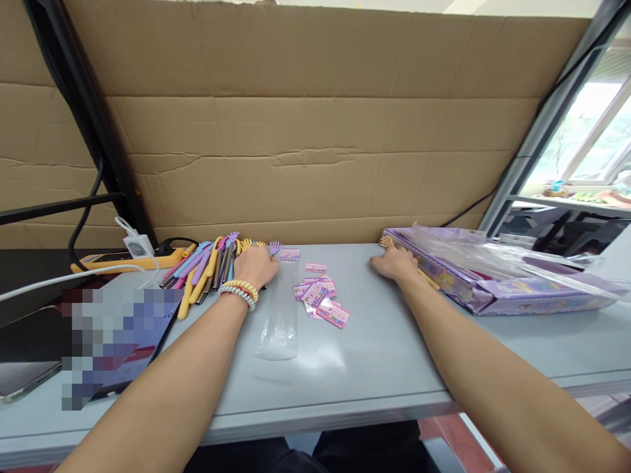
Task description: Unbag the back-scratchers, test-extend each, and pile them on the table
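Note:
My left hand (pixel 256 266), with beaded bracelets at the wrist, is closed at the right end of a pile of back scratchers (pixel 202 269) in several colours. A purple claw head (pixel 275 248) pokes out beside its fingers, and most of that scratcher is hidden beneath the hand. My right hand (pixel 396 263) grips a yellow back scratcher (pixel 428 280) low over the table, its claw head past the fingers. Just right of my left hand lies a clear plastic sleeve (pixel 279 322) with a pink header. Small pink printed cards (pixel 318 295) are scattered between my hands.
A purple printed box (pixel 532 302) with clear plastic bags (pixel 473 249) on it stands at the right. On the left are a yellow power strip (pixel 118 263), a white charger (pixel 139 246), a tablet (pixel 142 348) and a phone (pixel 29 381). Cardboard (pixel 320 131) walls the back.

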`<state>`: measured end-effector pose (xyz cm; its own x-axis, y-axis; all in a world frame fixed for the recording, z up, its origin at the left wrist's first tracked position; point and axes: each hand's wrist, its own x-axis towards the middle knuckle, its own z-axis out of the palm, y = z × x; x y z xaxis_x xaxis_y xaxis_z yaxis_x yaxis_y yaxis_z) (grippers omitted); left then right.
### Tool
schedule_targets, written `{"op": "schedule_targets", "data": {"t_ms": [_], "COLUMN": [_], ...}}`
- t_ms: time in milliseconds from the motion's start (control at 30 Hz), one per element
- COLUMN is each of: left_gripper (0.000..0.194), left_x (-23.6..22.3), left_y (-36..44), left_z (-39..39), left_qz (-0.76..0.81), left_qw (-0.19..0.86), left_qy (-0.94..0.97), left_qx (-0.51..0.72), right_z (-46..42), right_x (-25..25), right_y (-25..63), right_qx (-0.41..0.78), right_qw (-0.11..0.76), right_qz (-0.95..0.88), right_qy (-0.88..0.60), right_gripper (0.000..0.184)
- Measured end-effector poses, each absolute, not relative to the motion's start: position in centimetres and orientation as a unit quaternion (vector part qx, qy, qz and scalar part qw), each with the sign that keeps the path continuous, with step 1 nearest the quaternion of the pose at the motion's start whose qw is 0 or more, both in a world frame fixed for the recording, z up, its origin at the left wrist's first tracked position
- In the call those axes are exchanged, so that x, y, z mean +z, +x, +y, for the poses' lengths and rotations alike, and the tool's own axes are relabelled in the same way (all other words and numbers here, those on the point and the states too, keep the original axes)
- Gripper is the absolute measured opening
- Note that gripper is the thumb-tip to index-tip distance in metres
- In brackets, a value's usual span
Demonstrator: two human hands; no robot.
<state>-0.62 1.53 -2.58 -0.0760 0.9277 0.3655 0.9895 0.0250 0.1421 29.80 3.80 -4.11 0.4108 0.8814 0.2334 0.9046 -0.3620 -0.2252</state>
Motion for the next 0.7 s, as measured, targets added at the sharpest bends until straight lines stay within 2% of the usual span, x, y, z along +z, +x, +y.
{"op": "schedule_targets", "data": {"t_ms": [167,500,700], "left_gripper": [0.032,0.033,0.033], "left_x": [-2.61,-2.40,-2.37], "left_y": [-0.61,-0.36,-0.26], "left_z": [1.56,1.54,1.63], "left_qz": [-0.704,-0.698,-0.693], "left_qw": [0.086,0.086,0.086], "left_qy": [-0.680,-0.683,-0.687], "left_qx": [-0.184,-0.197,-0.199], "right_z": [3.91,3.59,3.77], "right_x": [-4.43,-3.73,-3.57], "right_y": [29.93,29.65,30.00], "right_qx": [-0.048,-0.051,-0.001], "right_qw": [0.148,0.134,0.146], "right_qz": [-0.555,-0.546,-0.549], "right_qy": [-0.817,-0.825,-0.823], "right_gripper": [0.060,0.060,0.055]}}
